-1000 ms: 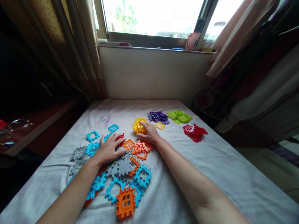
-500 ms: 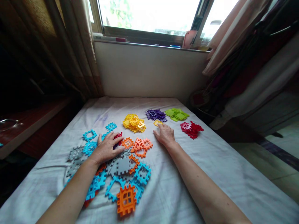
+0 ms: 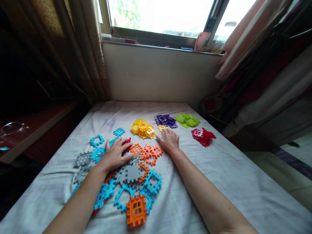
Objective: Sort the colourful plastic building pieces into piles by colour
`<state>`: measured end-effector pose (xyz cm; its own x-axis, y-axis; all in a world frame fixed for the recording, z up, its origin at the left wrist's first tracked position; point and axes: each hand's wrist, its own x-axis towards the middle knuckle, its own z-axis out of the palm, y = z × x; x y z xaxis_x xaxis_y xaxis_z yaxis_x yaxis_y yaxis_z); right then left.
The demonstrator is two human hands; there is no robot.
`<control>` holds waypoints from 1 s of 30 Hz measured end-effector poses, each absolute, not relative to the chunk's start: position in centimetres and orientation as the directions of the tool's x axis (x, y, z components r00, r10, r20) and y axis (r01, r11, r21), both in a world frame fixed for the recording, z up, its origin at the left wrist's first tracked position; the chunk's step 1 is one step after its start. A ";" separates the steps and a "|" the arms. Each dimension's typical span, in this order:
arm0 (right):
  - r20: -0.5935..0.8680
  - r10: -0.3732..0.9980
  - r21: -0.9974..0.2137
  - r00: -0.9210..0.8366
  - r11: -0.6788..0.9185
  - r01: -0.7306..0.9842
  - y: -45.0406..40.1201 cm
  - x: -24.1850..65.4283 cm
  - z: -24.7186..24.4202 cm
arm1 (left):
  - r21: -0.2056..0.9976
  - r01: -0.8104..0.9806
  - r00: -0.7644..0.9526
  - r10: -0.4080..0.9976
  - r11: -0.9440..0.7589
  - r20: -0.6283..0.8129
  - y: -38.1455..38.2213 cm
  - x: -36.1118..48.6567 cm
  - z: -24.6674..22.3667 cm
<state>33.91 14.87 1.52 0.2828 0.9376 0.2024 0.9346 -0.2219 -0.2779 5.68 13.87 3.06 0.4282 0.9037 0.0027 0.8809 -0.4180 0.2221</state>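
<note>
My left hand [image 3: 114, 154] lies with fingers spread over the mixed pile, touching a red piece [image 3: 127, 141] and blue pieces [image 3: 97, 154]. Grey pieces [image 3: 129, 173] and an orange window piece [image 3: 136, 210] are nearer to me. My right hand [image 3: 169, 140] has its fingertips at a single yellow piece [image 3: 162, 128], thumb apart from the fingers. The yellow pile [image 3: 143, 128] is left of it, the purple pile [image 3: 165, 121] just beyond. Coral pieces [image 3: 151, 153] sit between my hands.
A green pile [image 3: 187, 120] and a red pile [image 3: 203, 136] are at the right of the sheeted surface [image 3: 219, 182]. Behind are a low wall and a window sill [image 3: 161, 47]. A brown table [image 3: 36, 125] stands at the left.
My right hand and the single yellow piece have shifted slightly left relative to the piles, toward the yellow pile. The left hand stays over the mixed pile; the whole view has moved a little.
</note>
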 end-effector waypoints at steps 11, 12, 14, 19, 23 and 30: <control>0.087 0.996 -0.349 0.038 -0.005 0.937 18.3 28.7 1.3 | 0.239 0.871 0.441 0.897 -0.429 0.004 13.7 5.7 3.0; 0.076 0.997 -0.344 0.020 0.007 0.939 19.0 28.2 1.4 | 0.239 0.871 0.440 0.898 -0.428 0.005 13.6 5.7 3.0; 0.055 0.998 -0.331 0.000 0.019 0.943 20.4 27.5 1.7 | 0.243 0.873 0.436 0.900 -0.422 -0.002 13.5 5.7 3.1; 0.040 0.999 -0.306 0.001 0.011 0.952 23.5 26.6 2.1 | 0.269 0.868 0.431 0.902 -0.417 0.009 13.3 5.8 3.0; 0.065 0.998 -0.306 0.019 0.002 0.952 25.3 26.5 1.9 | 0.291 0.856 0.438 0.899 -0.427 0.030 13.4 5.7 2.8; 0.194 0.980 -0.309 -0.049 0.109 0.945 25.7 25.6 1.6 | 0.303 0.857 0.432 0.902 -0.417 0.017 13.4 5.8 3.0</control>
<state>25.62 25.71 1.59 -0.0489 0.9797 0.1943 0.9447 0.1085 -0.3093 5.83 13.42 3.02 0.4322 0.9016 0.0172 0.8571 -0.4166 0.3031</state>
